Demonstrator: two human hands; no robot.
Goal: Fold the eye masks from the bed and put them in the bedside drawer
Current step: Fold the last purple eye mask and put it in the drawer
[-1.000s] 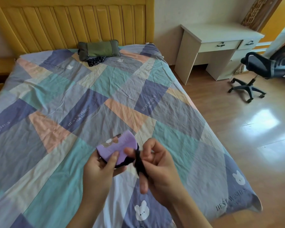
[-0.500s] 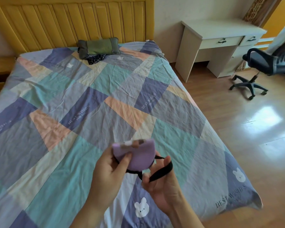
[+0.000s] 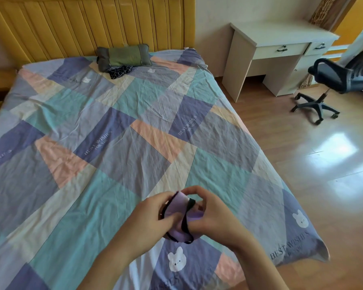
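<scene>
Low centre of the frame, both hands met over the bed (image 3: 113, 143), left hand (image 3: 153, 216) and right hand (image 3: 214, 218) each clenched on the folded purple eye mask (image 3: 179, 206), black strap (image 3: 186, 218) looped across it, green pillow (image 3: 123, 56) upper centre by the headboard.

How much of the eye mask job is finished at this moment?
Nothing looks put away yet. In hand: the left hand and right hand hold the purple eye mask folded above the bed, its black strap lying across it. Left: a dark patterned item by the pillow, possibly another mask. No bedside drawer is clearly in view.
</scene>
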